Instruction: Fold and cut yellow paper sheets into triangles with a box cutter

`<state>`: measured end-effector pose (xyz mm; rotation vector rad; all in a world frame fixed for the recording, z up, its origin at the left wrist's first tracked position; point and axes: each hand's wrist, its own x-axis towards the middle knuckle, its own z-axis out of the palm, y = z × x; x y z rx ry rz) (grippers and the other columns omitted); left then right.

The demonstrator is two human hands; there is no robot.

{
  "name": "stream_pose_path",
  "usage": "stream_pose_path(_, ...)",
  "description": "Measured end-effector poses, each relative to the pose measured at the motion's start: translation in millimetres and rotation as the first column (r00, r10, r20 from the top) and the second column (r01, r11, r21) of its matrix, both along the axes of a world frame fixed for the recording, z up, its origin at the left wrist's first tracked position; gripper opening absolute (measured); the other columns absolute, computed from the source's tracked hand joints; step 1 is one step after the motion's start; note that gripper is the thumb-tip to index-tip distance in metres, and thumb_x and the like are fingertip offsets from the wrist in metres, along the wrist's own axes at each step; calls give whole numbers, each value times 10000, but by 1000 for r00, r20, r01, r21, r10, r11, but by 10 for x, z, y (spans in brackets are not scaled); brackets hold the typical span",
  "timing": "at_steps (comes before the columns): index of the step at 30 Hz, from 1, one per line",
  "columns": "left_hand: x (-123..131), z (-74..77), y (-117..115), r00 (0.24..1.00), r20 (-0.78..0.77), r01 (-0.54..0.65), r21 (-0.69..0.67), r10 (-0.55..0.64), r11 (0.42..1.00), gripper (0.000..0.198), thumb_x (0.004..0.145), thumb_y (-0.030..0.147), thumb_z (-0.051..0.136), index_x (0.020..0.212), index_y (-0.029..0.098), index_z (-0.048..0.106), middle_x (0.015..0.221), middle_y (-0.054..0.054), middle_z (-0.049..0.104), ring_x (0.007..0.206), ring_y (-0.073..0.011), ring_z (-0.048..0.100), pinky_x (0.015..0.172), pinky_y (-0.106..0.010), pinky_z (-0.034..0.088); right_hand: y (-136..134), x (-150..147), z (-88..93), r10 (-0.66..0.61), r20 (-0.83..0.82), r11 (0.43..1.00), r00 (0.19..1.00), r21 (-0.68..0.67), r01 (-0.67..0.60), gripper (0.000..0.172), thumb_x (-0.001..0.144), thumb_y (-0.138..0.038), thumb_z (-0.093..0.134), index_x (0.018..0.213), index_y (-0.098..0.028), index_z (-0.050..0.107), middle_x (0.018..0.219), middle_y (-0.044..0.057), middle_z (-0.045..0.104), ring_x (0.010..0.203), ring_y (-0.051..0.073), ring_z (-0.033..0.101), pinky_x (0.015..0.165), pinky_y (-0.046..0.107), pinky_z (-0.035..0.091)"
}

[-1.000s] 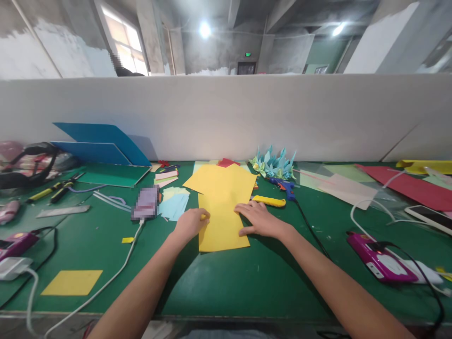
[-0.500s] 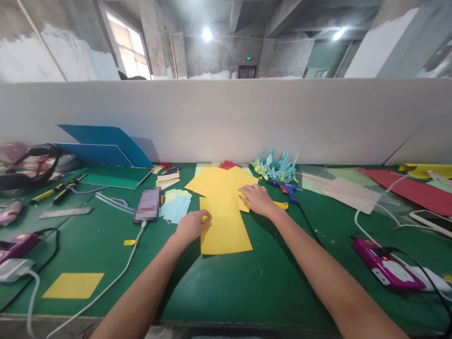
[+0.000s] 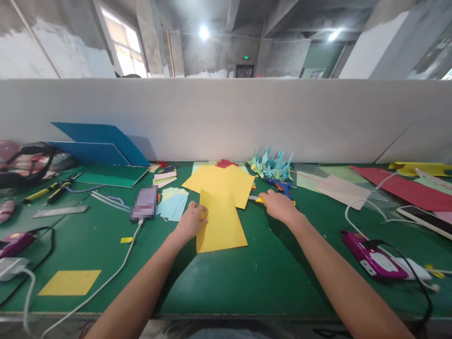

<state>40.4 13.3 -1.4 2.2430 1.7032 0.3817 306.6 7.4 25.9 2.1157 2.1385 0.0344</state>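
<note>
My left hand pinches the left edge of a yellow paper sheet in front of me, the sheet's left side lifted a little. Behind it, more yellow paper lies spread out and partly overlapped. My right hand is closed around a yellow-handled knife, right of the paper. Its grey blade points left toward the paper, and my fingers cover most of the handle. Just beyond that hand lies a blue glue gun.
Blue folded-paper pieces stand by the white partition. Pale blue slips and a phone with a white cable lie left. A purple power strip and another phone are right. A yellow rectangle lies near front left.
My right hand has left the yellow paper, moved right and closed on the yellow-handled knife. My left hand stays at the sheet's left edge. The view has shifted slightly.
</note>
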Motion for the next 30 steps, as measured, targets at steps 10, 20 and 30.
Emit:
stream_pose_path(10,-157,55,78,995,84,-43,-82,50,996,269,721,137,573,982,202,582,735,13,582,747,-186,605,697,-271,454,-610,309,406,1,-133,999,991,34,4,360,895,-155,375,1230,-178,504,1118,150,558,867,247,625,652,294,433)
stream_pose_path(20,-299,107,119,988,85,-120,-111,130,987,284,740,103,505,1002,210,528,856,-18,615,891,-218,615,739,-282,452,-596,-51,-10,336,-611,893,717,-37,-449,356,868,-185,425,1195,-261,541,1115,64,555,854,182,589,770,306,458)
stream_pose_path(30,-291,4,157,974,138,-169,-90,181,981,489,745,-9,330,1135,222,512,1059,-65,528,1017,-194,587,883,-313,455,-695,-116,-274,384,-611,892,692,52,-450,345,880,-247,496,1201,-289,614,966,53,603,794,178,583,667,279,455)
